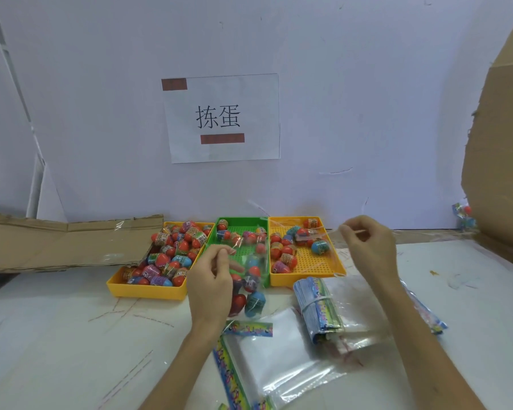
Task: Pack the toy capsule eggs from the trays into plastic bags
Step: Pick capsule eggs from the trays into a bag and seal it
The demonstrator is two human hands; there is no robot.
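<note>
Eggs [253, 303] in bag [245, 279], left hand [211, 281] pinching it

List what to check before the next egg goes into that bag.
1. Left hand pinches the bag: ok.
2. Right hand pinches its other edge: ok.
3. Packed eggs hang inside the bag: ok.
4. Bag mouth open wide enough: cannot tell.
5. Left yellow tray holds loose eggs: ok.
</note>
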